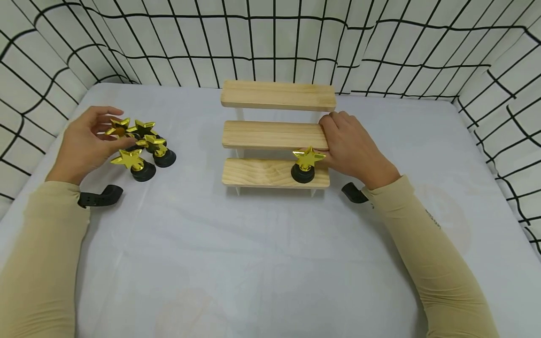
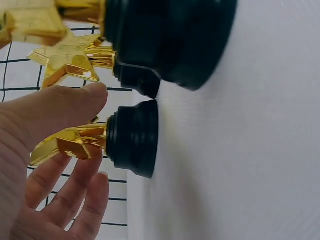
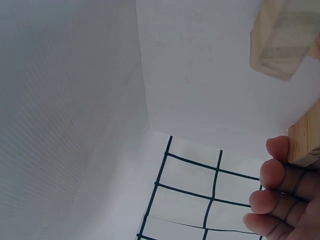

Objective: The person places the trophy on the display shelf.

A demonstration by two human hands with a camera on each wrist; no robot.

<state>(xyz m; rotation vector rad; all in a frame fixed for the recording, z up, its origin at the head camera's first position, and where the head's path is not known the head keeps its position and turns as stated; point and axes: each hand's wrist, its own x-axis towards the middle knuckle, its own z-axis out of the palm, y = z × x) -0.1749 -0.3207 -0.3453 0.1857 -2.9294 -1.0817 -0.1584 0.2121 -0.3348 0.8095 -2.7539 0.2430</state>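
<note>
A three-tier display stand (image 1: 274,134) has pale wooden shelves. My right hand (image 1: 352,148) grips the right end of its middle shelf; the fingertips (image 3: 272,172) show behind the shelf's end (image 3: 304,142). On the right part of the bottom shelf stands a gold star trophy (image 1: 306,159) with a black base, close to that hand. At the left, several similar trophies (image 1: 130,160) stand in a cluster. My left hand (image 1: 90,141) is around the star of the rear-left trophy (image 2: 132,140), its thumb a little apart from it. Part of that trophy is hidden.
Black wire mesh (image 1: 274,37) borders the back and both sides of the white-covered table (image 1: 270,263). Black straps (image 1: 101,196) circle both wrists. The other trophies stand close beside the one at my left hand.
</note>
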